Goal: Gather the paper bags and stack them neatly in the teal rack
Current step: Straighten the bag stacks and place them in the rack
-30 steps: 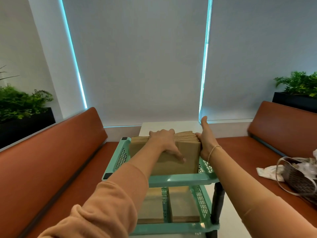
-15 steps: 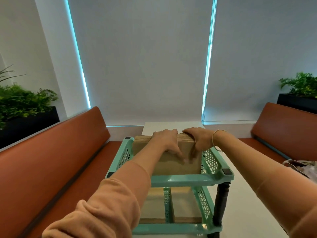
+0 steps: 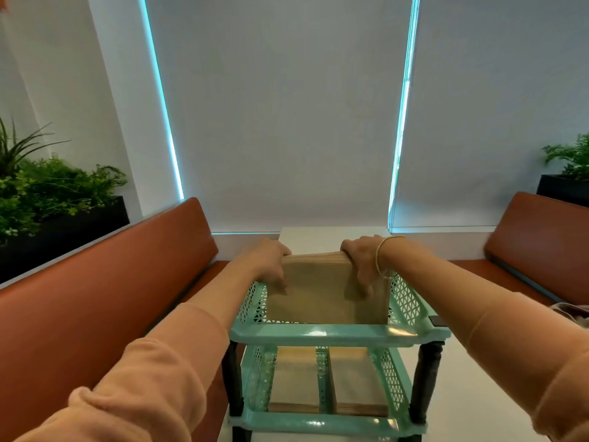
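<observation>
A thick bundle of brown paper bags (image 3: 318,291) stands upright on its edge in the top tier of the teal rack (image 3: 338,334). My left hand (image 3: 271,263) grips the bundle's upper left corner, fingers curled over the front. At the upper right corner my right hand (image 3: 361,261) grips the bundle, thumb down on the front face. Two flat stacks of paper bags (image 3: 294,378) lie side by side in the lower tier, split by a teal divider.
The rack stands on a white table (image 3: 471,403) between two orange-brown benches (image 3: 105,282). Dark planters with green plants (image 3: 47,193) sit behind both benches. A bag (image 3: 573,312) shows at the right edge. Grey blinds hang behind.
My hands have spread apart from the middle of the bundle's top edge to its two upper corners. The view has come closer to the rack.
</observation>
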`<control>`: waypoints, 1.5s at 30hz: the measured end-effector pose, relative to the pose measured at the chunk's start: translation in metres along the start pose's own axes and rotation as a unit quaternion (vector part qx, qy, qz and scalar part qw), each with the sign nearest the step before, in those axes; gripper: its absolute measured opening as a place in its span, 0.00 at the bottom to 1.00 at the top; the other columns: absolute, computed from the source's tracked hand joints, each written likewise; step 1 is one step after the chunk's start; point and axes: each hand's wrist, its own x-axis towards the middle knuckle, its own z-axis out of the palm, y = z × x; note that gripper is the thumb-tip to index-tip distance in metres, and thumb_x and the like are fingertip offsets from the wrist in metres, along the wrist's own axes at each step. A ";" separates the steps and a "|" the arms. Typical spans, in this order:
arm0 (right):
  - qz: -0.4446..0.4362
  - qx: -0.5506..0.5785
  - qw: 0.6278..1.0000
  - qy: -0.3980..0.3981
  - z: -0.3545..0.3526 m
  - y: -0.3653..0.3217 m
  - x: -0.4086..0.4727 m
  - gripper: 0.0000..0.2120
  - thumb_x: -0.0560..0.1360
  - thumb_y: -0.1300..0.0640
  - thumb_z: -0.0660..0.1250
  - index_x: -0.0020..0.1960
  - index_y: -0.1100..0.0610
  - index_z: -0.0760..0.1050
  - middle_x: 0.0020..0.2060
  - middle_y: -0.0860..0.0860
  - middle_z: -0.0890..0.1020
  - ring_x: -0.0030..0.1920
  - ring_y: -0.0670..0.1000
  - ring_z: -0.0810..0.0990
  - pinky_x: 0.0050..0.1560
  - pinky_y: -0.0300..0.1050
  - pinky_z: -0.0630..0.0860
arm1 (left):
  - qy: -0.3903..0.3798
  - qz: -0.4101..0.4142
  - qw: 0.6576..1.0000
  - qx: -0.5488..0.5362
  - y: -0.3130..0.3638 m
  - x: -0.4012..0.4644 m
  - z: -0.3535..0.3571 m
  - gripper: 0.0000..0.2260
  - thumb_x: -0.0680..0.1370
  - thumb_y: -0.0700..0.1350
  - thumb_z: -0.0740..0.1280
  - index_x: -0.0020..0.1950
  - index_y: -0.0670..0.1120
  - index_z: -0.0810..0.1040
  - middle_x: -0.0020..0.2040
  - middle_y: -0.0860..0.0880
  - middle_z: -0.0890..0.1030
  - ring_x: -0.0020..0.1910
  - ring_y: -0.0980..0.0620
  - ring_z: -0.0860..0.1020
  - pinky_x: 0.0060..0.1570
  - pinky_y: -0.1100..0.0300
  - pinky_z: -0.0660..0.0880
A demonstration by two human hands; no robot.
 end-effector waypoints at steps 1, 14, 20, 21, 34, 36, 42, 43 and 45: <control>-0.012 0.001 1.000 -0.001 0.000 -0.003 0.000 0.38 0.56 0.52 0.79 0.62 0.52 0.66 0.55 0.53 0.76 0.55 0.55 0.75 0.57 0.51 0.74 | 0.000 0.003 1.000 0.004 0.000 0.000 -0.001 0.22 0.65 0.47 0.79 0.57 0.47 0.79 0.53 0.49 0.81 0.52 0.50 0.78 0.53 0.55 0.76; 0.010 0.505 0.856 0.112 0.016 0.040 -0.025 0.20 0.60 0.68 0.77 0.46 0.52 0.76 0.44 0.52 0.81 0.45 0.56 0.81 0.45 0.49 0.80 | 0.210 -0.034 0.784 -0.584 0.004 -0.004 -0.036 0.65 0.47 0.66 0.78 0.76 0.46 0.52 0.72 0.42 0.63 0.70 0.45 0.64 0.69 0.50 0.62; -0.040 0.728 0.679 0.085 0.030 0.020 -0.022 0.16 0.63 0.75 0.71 0.47 0.61 0.76 0.42 0.56 0.81 0.42 0.56 0.80 0.38 0.47 0.79 | -0.038 0.007 0.754 -0.656 0.035 -0.008 0.019 0.70 0.46 0.48 0.84 0.76 0.49 0.40 0.69 0.41 0.67 0.67 0.47 0.66 0.70 0.46 0.61; -0.043 0.736 0.670 0.087 0.034 0.015 -0.019 0.16 0.63 0.76 0.70 0.47 0.61 0.76 0.42 0.56 0.81 0.42 0.56 0.80 0.38 0.48 0.80 | -0.045 0.017 0.771 -0.635 0.037 -0.005 0.027 0.63 0.53 0.41 0.83 0.76 0.47 0.44 0.64 0.43 0.73 0.62 0.48 0.72 0.63 0.52 0.71; -0.011 0.640 0.762 0.097 0.067 -0.006 0.000 0.30 0.55 0.73 0.77 0.56 0.60 0.75 0.47 0.54 0.81 0.50 0.55 0.79 0.48 0.48 0.79 | 0.007 -0.018 0.924 -0.382 0.014 0.015 0.061 0.48 0.61 0.38 0.80 0.70 0.44 0.52 0.62 0.49 0.66 0.65 0.48 0.67 0.67 0.53 0.67; -0.002 0.622 0.780 0.077 0.070 -0.008 0.000 0.28 0.56 0.75 0.76 0.54 0.61 0.76 0.46 0.54 0.81 0.50 0.56 0.79 0.52 0.52 0.79 | -0.003 -0.027 0.918 -0.395 0.015 0.015 0.067 0.49 0.60 0.36 0.80 0.71 0.43 0.53 0.65 0.46 0.67 0.66 0.46 0.67 0.67 0.51 0.67; -0.019 0.611 0.789 0.061 0.066 -0.014 -0.003 0.23 0.57 0.80 0.71 0.49 0.62 0.77 0.40 0.50 0.79 0.45 0.50 0.77 0.42 0.41 0.77 | -0.064 -0.033 0.903 -0.423 0.009 0.021 0.072 0.50 0.60 0.31 0.78 0.73 0.43 0.51 0.63 0.44 0.71 0.63 0.44 0.71 0.63 0.50 0.72; -0.018 0.613 0.788 0.063 0.066 -0.015 -0.004 0.23 0.58 0.80 0.71 0.48 0.62 0.77 0.40 0.49 0.79 0.44 0.49 0.76 0.41 0.40 0.76 | -0.064 -0.031 0.902 -0.425 0.009 0.022 0.073 0.49 0.60 0.31 0.78 0.72 0.42 0.52 0.63 0.44 0.71 0.62 0.44 0.72 0.62 0.51 0.73; -0.003 0.617 0.784 0.068 0.067 -0.016 -0.004 0.24 0.57 0.79 0.72 0.50 0.63 0.77 0.40 0.49 0.79 0.44 0.48 0.76 0.41 0.39 0.75 | -0.064 -0.031 0.902 -0.425 0.008 0.023 0.074 0.46 0.61 0.31 0.78 0.71 0.42 0.54 0.63 0.44 0.71 0.62 0.45 0.72 0.60 0.53 0.74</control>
